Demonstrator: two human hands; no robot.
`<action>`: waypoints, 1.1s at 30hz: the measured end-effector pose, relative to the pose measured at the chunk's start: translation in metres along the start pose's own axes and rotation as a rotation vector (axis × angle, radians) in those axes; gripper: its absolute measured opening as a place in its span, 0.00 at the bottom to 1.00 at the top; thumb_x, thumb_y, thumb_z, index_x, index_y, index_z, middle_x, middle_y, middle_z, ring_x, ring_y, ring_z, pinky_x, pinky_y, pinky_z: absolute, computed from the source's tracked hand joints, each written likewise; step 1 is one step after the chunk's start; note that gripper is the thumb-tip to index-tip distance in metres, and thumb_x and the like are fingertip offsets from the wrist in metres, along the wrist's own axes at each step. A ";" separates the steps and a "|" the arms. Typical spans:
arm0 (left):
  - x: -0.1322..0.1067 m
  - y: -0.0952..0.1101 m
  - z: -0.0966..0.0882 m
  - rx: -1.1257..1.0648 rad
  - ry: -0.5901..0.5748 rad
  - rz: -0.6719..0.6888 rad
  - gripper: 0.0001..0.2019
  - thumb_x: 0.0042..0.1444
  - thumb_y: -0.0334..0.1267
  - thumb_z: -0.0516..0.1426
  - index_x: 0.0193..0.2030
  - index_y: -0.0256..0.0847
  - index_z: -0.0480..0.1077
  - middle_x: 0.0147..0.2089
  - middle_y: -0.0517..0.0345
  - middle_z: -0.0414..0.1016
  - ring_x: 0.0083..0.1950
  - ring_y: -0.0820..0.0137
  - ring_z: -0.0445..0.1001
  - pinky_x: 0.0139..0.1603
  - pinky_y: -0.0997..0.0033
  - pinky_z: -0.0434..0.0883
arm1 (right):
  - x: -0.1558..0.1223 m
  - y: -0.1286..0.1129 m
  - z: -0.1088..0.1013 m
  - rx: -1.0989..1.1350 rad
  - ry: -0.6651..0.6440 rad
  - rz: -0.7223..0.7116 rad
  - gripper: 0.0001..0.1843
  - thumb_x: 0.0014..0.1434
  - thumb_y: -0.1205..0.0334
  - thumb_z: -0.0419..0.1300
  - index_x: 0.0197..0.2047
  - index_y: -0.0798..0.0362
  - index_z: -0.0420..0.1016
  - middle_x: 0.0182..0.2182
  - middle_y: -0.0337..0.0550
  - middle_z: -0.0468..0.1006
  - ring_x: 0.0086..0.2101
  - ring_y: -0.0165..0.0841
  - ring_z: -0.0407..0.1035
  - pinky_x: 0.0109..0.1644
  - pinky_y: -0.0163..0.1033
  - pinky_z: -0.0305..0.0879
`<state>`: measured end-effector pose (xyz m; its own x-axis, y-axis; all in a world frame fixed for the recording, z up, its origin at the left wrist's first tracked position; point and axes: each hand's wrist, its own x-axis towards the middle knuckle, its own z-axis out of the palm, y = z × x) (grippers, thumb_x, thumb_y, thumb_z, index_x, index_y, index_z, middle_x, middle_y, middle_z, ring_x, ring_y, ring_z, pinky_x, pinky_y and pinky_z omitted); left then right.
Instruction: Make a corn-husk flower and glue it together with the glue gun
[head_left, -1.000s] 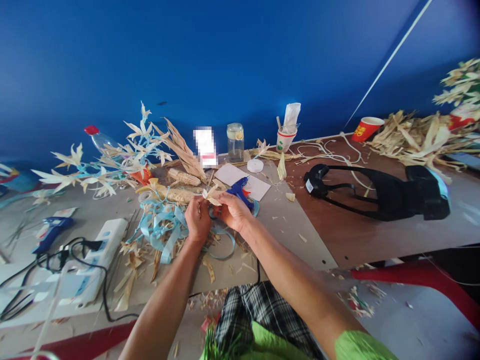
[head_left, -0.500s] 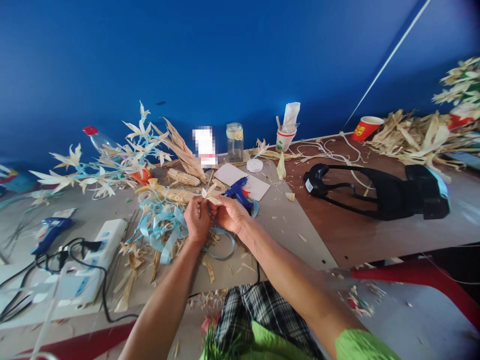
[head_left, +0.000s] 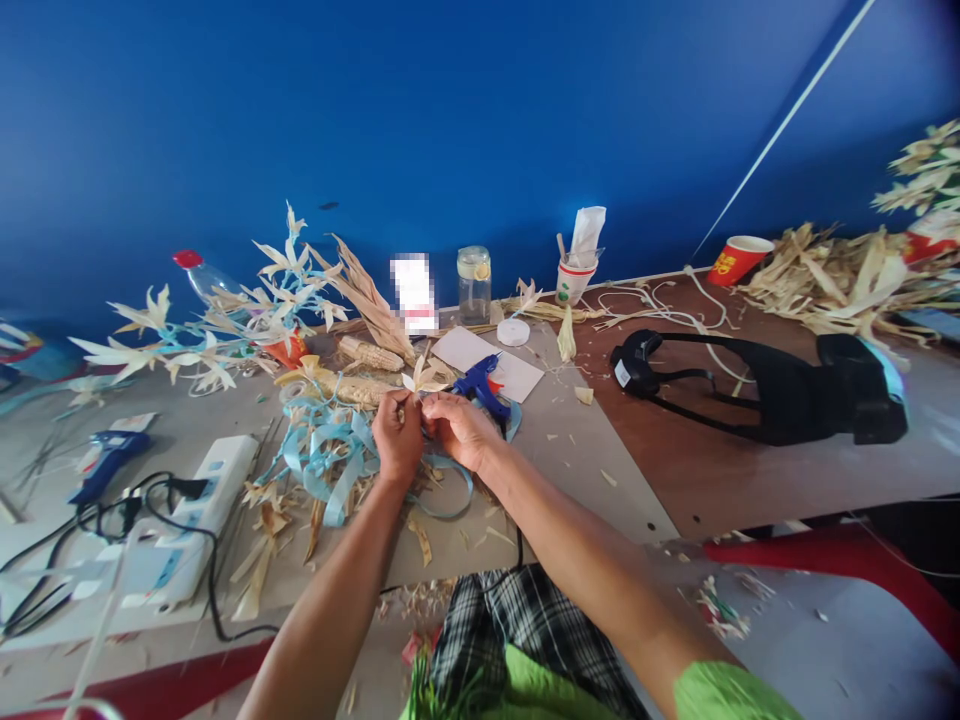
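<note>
A pale corn-husk flower (head_left: 426, 378) with spread petals stands up between my two hands, over the middle of the table. My left hand (head_left: 397, 430) is closed around its base. The fingertips of my right hand (head_left: 459, 428) pinch close to the same base; the stem is mostly hidden by the fingers. Just behind my right hand lies a blue hot glue gun (head_left: 484, 385). To the left of my left hand is a tangle of light blue ribbon (head_left: 319, 450), with corn cobs (head_left: 352, 388) behind it.
Finished-looking husk flower branches (head_left: 180, 335) stand at the left. A white power strip (head_left: 206, 515) with black cords and a second glue gun (head_left: 111, 462) lie nearer. A glass jar (head_left: 474, 287), paper cup (head_left: 576, 278), red cup (head_left: 739, 260) and black headset strap (head_left: 780, 385) are behind and right.
The flower's petals now stand more upright and spread wider above my fingers. My right fingers have shifted slightly at its base. The whole view has moved a little.
</note>
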<state>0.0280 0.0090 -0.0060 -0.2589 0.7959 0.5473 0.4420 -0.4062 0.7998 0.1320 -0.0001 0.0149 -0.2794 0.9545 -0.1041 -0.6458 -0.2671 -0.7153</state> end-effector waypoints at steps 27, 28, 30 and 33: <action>0.016 -0.004 -0.002 -1.040 -0.099 -0.568 0.09 0.45 0.34 0.65 0.30 0.39 0.68 0.27 0.65 0.69 0.28 0.79 0.68 0.37 0.74 0.68 | 0.004 -0.003 -0.014 -0.892 0.350 -0.295 0.13 0.49 0.56 0.56 0.18 0.52 0.62 0.16 0.34 0.61 0.22 0.28 0.55 0.28 0.35 0.51; 0.016 -0.003 -0.001 -1.030 -0.091 -0.554 0.09 0.45 0.33 0.65 0.30 0.39 0.68 0.27 0.65 0.70 0.29 0.79 0.68 0.37 0.75 0.68 | 0.005 -0.003 -0.014 -0.944 0.384 -0.380 0.08 0.48 0.59 0.56 0.21 0.52 0.64 0.20 0.35 0.65 0.24 0.28 0.57 0.30 0.35 0.54; 0.015 -0.001 0.000 -1.010 -0.085 -0.534 0.09 0.44 0.33 0.66 0.29 0.39 0.69 0.26 0.66 0.69 0.29 0.79 0.68 0.38 0.75 0.67 | 0.005 -0.002 -0.013 -0.949 0.411 -0.506 0.03 0.46 0.65 0.55 0.28 0.53 0.68 0.27 0.39 0.70 0.28 0.29 0.61 0.35 0.35 0.58; 0.014 0.001 0.001 -0.971 -0.122 -0.508 0.09 0.43 0.33 0.66 0.28 0.38 0.69 0.25 0.65 0.70 0.29 0.78 0.69 0.39 0.74 0.67 | 0.005 -0.003 -0.012 -0.848 0.327 -0.509 0.07 0.47 0.67 0.53 0.31 0.54 0.70 0.29 0.40 0.70 0.29 0.30 0.63 0.36 0.36 0.62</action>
<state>0.0253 0.0199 0.0022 -0.1087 0.9875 0.1145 -0.5688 -0.1562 0.8075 0.1412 0.0074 0.0082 0.1742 0.9512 0.2546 0.1134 0.2374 -0.9648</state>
